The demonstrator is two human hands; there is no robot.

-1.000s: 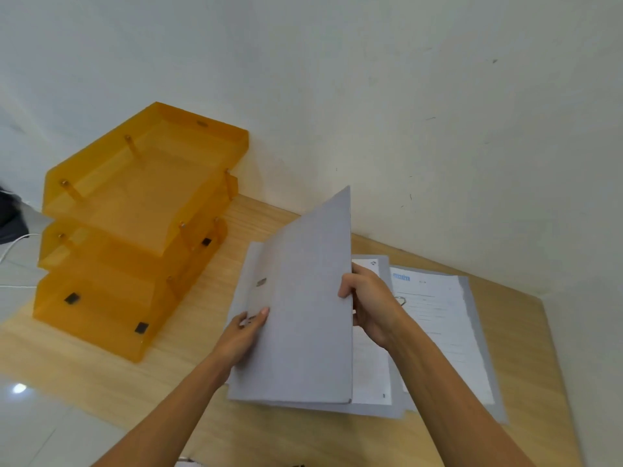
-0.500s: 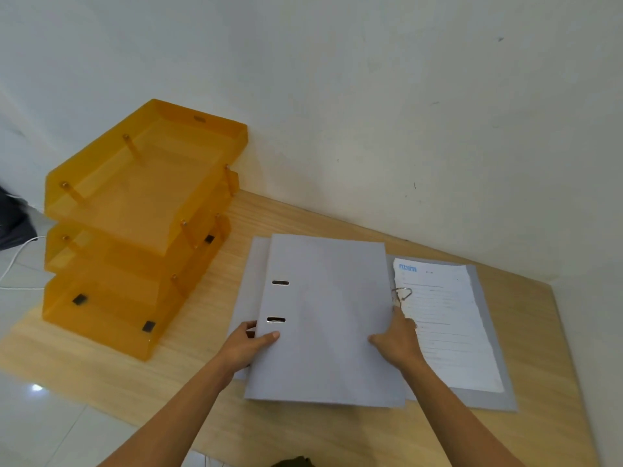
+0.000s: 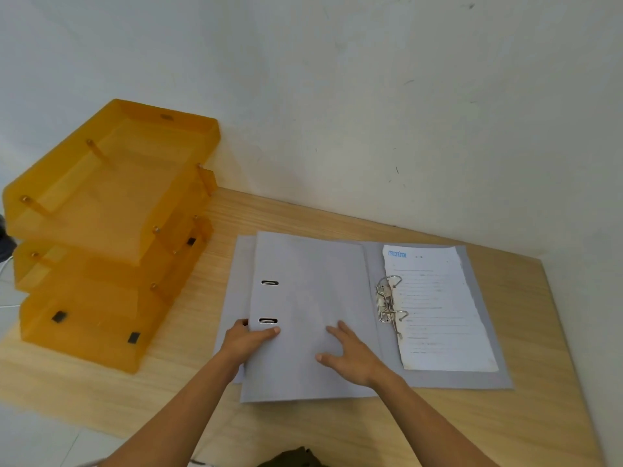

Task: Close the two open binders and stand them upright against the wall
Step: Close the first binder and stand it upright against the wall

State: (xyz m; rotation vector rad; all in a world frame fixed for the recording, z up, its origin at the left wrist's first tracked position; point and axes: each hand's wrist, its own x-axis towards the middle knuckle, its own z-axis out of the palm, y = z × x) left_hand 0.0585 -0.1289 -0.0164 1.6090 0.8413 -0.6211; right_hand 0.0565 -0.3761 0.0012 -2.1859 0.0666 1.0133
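From the head camera, a grey binder (image 3: 310, 315) lies closed and flat on the wooden tabletop (image 3: 337, 429), its cover facing up with two slots near the left edge; it rests on top of the left half of a second binder (image 3: 485, 379), which lies open and flat just beside it to the right, well short of the wall (image 3: 371, 112); neither one stands upright. The open binder shows its metal ring clip (image 3: 389, 303) and a sheet of paper (image 3: 438, 308) with a blue heading, threaded on the rings.

The left hand (image 3: 247, 342) grips the closed binder's left edge, thumb on top of the cover just below the lower slot, fingers curled under the edge; it is clamped on that binder. The right hand (image 3: 350, 355) lies flat on the cover with fingers spread apart, pressing down and gripping nothing.

To the left stands an orange stack of three paper trays (image 3: 101, 230), near the closed binder but not touching it; its back corner is near the wall.
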